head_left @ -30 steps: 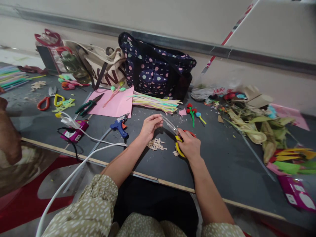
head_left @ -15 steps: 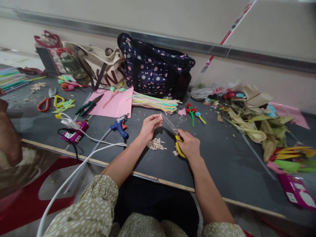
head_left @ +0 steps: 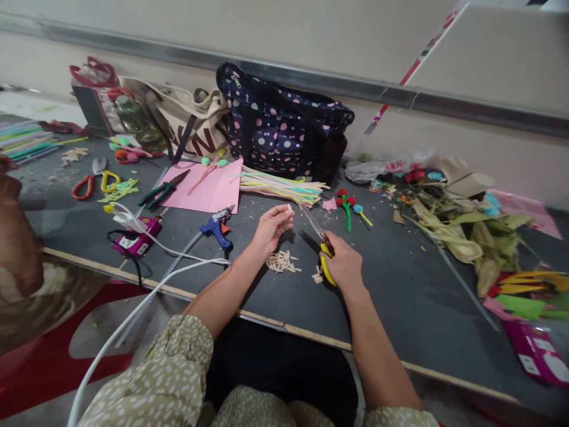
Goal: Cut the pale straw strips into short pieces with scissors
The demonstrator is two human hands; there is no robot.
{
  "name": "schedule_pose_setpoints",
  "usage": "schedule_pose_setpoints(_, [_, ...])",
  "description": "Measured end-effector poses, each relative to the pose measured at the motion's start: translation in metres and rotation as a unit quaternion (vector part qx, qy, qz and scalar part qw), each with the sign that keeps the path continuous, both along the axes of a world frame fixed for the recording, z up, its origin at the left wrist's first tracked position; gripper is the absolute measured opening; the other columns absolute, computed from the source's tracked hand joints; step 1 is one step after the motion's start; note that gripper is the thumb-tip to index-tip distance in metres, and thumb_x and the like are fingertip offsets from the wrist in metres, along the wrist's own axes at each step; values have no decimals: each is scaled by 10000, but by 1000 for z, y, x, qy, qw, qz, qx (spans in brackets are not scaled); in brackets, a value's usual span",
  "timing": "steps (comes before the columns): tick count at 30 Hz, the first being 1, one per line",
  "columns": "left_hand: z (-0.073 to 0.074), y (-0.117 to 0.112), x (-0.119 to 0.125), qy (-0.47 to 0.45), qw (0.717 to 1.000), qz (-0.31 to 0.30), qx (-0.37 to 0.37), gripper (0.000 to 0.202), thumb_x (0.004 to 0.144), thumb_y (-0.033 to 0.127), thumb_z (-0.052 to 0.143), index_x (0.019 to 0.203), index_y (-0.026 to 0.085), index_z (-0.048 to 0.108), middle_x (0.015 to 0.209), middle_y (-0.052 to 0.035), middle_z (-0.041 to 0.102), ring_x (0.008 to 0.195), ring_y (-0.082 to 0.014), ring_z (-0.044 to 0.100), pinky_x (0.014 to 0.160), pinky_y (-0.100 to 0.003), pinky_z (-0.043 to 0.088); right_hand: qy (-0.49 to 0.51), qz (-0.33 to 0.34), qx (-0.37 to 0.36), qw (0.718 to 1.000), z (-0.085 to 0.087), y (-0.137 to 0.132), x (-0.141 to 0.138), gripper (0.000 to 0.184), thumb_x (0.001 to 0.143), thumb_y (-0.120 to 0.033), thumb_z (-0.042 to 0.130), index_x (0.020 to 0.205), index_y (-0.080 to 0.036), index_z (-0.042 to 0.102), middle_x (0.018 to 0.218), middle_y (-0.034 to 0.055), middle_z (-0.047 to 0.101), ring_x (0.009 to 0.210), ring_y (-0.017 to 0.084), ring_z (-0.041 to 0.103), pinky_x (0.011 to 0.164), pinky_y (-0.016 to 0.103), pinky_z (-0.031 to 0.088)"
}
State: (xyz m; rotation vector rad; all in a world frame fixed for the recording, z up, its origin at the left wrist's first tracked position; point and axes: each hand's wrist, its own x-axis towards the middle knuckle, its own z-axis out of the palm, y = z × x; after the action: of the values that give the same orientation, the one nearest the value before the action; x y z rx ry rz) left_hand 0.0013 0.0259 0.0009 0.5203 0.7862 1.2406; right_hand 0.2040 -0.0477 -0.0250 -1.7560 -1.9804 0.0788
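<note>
Between the thumb and fingers of my left hand (head_left: pixel 274 227) is a small pale piece (head_left: pixel 290 208), too small to tell its kind. My right hand (head_left: pixel 344 261) grips yellow-handled scissors (head_left: pixel 326 264), their blades pointing up and left, a little apart from the pale piece. On the table below my left hand lies a heap of small pale cut strips (head_left: pixel 283 261). A few more pale bits (head_left: pixel 317 275) lie beside the scissor handles. Left of my left hand rests a blue glue gun (head_left: pixel 217 229) with an orange trigger.
Pipe cleaners (head_left: pixel 280 185), pink paper (head_left: pixel 208 187) and dark green pliers (head_left: pixel 165 191) lie behind. A dotted bag (head_left: pixel 280 127) stands against the wall. Dried husks (head_left: pixel 462 231) spread at right. A white cable (head_left: pixel 146 296) crosses the table edge. Another person's arm (head_left: pixel 20 237) is at left.
The scissors have moved slightly right, away from the pale piece in my left hand; their tips no longer touch it. My left hand stays nearly in place.
</note>
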Motion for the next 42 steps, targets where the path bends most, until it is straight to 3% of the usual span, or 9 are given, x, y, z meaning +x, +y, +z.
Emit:
schedule_pose_setpoints(9, [4,0,-3,-4,999,33,37,293,630,215,792,891,170,667,782,13,673,623,-50,601,587,-155,504,-29,-9,27,999,5,1,1,518,744,-187,534,1261,-188,509,1094,101,633,1012,238,561,848,366,457])
schedule_pose_setpoints(27, [2,-3,3,1,999,-27,29,354,619,206,803,952,155,695,777,0,686,578,-51,603,583,-170,517,-1,-32,57,998,7,-1,-2,445,747,-210,554,1189,-232,602,981,48,673,905,200,599,767,306,456])
schedule_pose_setpoints(37, [1,-4,4,-21,999,-20,24,335,613,182,787,936,167,698,698,23,651,599,-63,601,591,-176,520,-18,15,68,997,4,-2,-4,437,766,-229,568,1200,-227,617,1000,37,693,906,179,626,730,268,456])
schedule_pose_setpoints(42, [2,-5,5,-20,999,-22,18,329,603,187,800,912,166,688,669,30,630,595,-65,599,597,-182,519,-29,2,64,998,1,-2,-4,411,779,-229,567,1183,-241,635,956,22,705,850,165,633,684,251,441])
